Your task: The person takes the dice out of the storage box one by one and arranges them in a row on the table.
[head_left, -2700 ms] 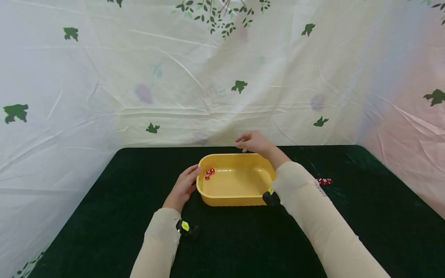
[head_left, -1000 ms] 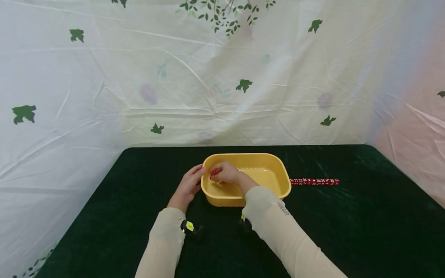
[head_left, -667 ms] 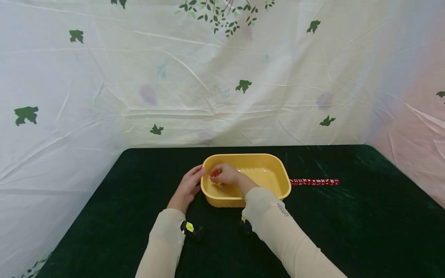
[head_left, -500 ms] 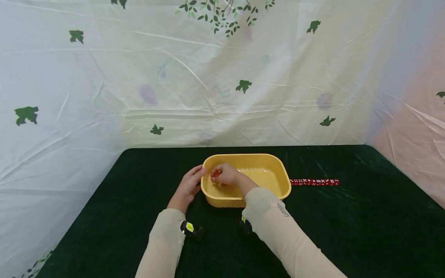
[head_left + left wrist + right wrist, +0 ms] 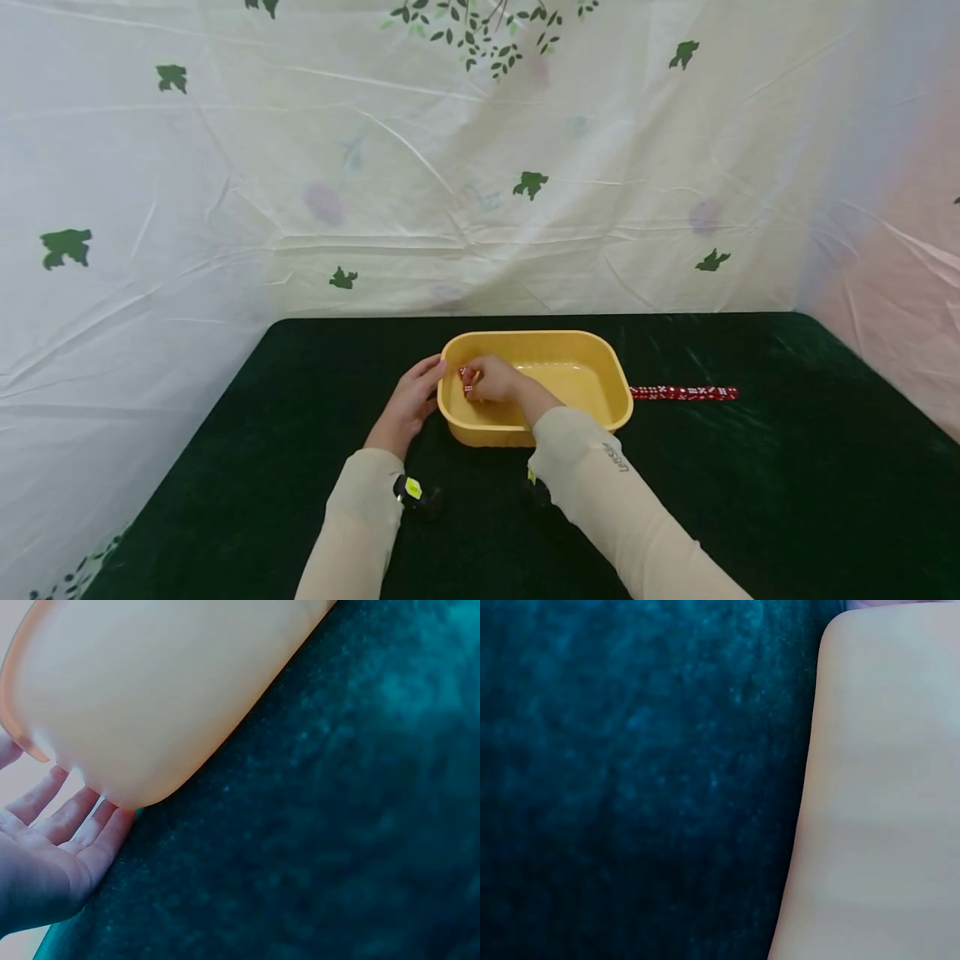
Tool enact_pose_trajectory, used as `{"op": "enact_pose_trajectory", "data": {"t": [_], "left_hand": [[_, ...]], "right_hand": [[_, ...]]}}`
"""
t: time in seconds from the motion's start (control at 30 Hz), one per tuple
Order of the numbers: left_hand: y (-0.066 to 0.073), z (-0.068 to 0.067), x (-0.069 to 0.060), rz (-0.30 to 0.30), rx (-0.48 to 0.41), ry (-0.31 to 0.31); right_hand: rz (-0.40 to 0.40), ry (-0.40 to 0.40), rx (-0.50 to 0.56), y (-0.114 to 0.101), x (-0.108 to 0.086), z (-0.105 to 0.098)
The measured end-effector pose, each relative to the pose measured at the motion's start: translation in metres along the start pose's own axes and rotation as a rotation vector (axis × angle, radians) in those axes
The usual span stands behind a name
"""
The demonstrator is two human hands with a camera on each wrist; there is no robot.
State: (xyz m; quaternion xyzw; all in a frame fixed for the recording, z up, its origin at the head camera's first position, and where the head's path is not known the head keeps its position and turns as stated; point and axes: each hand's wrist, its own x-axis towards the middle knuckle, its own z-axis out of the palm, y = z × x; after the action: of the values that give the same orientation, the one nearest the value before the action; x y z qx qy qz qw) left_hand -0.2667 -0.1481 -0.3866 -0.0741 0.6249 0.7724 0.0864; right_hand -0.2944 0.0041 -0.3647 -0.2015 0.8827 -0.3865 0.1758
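Observation:
A yellow plastic basin (image 5: pixel 573 387) rests on the dark green cloth. My left hand (image 5: pixel 408 404) holds its left end, thumb at the rim and fingers against the outer wall, as the left wrist view shows of the hand (image 5: pixel 56 859) and basin (image 5: pixel 150 697). Inside the basin at the left, my right hand (image 5: pixel 497 381) pinches at small red dice (image 5: pixel 468 389) with white pips; its fingers partly hide them. In the right wrist view only the basin's outer wall (image 5: pixel 885 787) and cloth fill most of the picture; the right hand's fingers are not seen there.
A straight row of red dice (image 5: pixel 684 392) lies on the cloth right of the basin, its left end meeting the basin's edge in view. The green-covered table (image 5: pixel 750 483) ends at a pale printed curtain (image 5: pixel 420 167) behind.
My right hand has gone from above the basin's far rim down to the dice inside at the left. The dice show at a slightly different angle between its fingers. The left hand stays on the basin.

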Motion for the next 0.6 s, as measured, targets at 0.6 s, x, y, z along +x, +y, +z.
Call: {"op": "enact_pose_trajectory", "data": {"t": [0.6], "left_hand": [[-0.0021,0.0,0.0005,0.01,-0.005,-0.006]], "right_hand": [[0.013,0.014,-0.072,0.0019,0.0026,0.0019]]}}
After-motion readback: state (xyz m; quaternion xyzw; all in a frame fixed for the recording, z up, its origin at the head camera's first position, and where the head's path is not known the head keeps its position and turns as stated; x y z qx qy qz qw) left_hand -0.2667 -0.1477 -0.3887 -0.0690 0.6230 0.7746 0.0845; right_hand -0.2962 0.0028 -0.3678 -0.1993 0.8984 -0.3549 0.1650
